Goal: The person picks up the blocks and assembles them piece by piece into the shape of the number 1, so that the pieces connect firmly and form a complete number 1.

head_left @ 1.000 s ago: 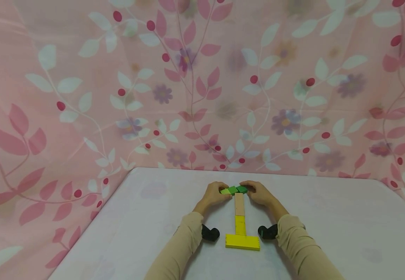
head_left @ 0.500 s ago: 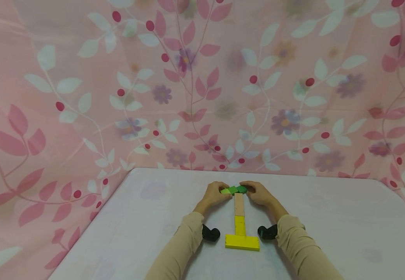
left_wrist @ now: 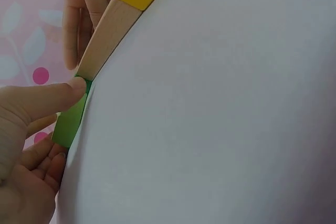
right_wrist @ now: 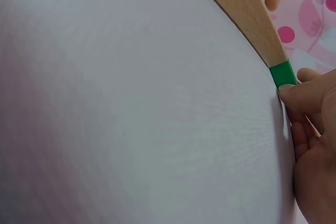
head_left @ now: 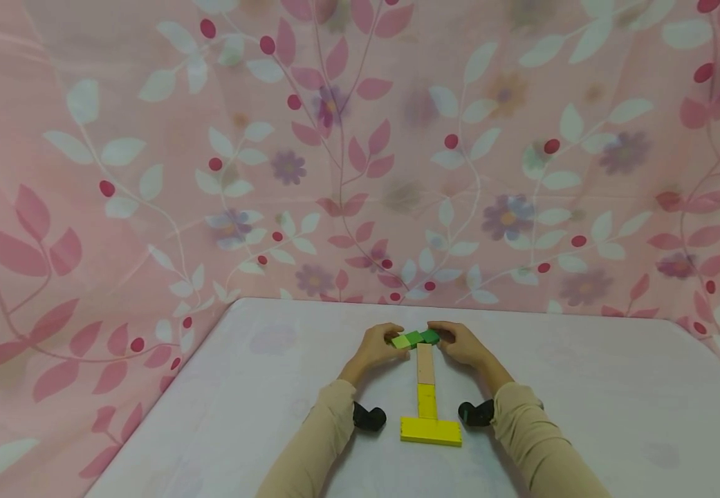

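Observation:
In the head view, three green blocks lie in a slanting row: a light green block point(head_left: 400, 342), a mid-green block point(head_left: 413, 338) and a dark green block point(head_left: 429, 336). My left hand point(head_left: 380, 347) stands loosely around the row's left end, thumb on the near side, fingers beyond. The left wrist view has that thumb point(left_wrist: 73, 90) overlapping the green pieces. At the other end, my right hand point(head_left: 461, 342) pinches the dark green block, its thumb point(right_wrist: 295, 95) right at the block's edge. A plain wooden block point(head_left: 425, 363) runs from the row toward me.
Below the wooden block come a short yellow block point(head_left: 427, 401) and a wide yellow block point(head_left: 431, 431) set crosswise. Black wrist cameras point(head_left: 369, 417) project inward from both sleeves. The white-covered table point(head_left: 260, 415) ends at a pink floral curtain point(head_left: 360, 173).
My left hand has shifted slightly left and its thumb has come away from the light green block, which shows more fully. The right hand and the blocks stay nearly as they were.

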`<state>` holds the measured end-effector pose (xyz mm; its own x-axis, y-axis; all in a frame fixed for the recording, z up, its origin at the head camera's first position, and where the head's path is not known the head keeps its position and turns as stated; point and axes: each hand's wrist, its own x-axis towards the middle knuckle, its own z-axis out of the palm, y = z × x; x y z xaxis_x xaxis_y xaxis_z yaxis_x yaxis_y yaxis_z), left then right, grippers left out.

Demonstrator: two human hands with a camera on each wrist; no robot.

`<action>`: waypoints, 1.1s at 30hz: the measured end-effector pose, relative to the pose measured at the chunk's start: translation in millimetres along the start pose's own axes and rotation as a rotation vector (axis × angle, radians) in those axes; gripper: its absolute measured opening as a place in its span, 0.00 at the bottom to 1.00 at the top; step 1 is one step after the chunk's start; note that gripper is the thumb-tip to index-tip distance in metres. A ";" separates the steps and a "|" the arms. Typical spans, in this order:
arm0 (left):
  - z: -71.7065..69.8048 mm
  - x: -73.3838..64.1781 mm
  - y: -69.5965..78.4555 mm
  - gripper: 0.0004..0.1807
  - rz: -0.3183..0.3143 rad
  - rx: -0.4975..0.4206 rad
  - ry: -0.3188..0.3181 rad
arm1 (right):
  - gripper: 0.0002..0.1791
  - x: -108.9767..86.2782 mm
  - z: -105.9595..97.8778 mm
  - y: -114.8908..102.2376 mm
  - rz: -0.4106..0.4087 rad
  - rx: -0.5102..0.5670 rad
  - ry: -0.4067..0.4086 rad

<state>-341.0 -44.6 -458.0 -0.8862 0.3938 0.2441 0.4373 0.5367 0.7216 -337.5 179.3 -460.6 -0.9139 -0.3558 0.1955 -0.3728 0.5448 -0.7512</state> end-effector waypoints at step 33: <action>-27.1 -43.2 -3.3 0.30 -0.039 -0.079 -0.035 | 0.28 -31.2 -14.5 4.8 -0.012 0.011 0.043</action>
<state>-308.3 -83.6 -453.4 -0.8960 0.3999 0.1929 0.3875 0.4921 0.7795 -313.1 204.0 -461.2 -0.9157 -0.3287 0.2311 -0.3817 0.5320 -0.7558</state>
